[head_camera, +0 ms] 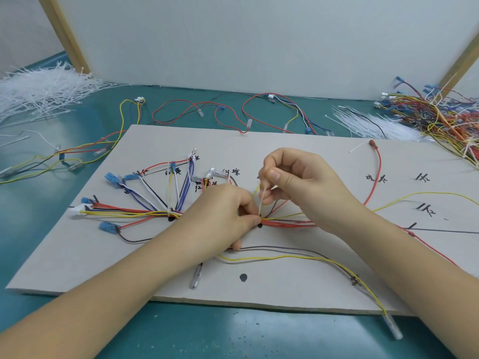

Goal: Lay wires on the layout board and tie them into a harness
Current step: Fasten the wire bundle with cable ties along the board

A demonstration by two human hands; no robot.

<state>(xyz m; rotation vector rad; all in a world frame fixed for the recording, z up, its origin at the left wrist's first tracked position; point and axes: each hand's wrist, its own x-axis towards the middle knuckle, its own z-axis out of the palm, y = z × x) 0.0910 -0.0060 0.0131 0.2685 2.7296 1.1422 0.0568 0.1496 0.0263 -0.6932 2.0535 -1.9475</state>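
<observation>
Layout board (298, 149) flat on teal counter (181, 330); it serves as landmark. Wire bundle (287, 222) runs along board centre, fanning toward board's left side into blue-tipped ends.

Left hand (220, 216) at board centre, grip clamped on the bundle at the tie point, fingers curled round it. Right hand (290, 177) just beyond it, toward board's far edge, grip closed, thumb and forefinger pinching the tail of a white cable tie (261, 200) that stands up from the bundle.

Handling, as judged: wires light, limp, springy; they splay unless held, so hold close beside the tie. Tie thin, slick plastic; pinch the tail near its end and pull straight.

Counts: two hands. One tie in hand, one more cinched on the bundle left of centre. Three black dots on board near centre and near edge. Two heaps of loose ties (39, 92) off the board's far corners, too many to count. One tangled wire heap (440, 112) off far-right corner.
</observation>
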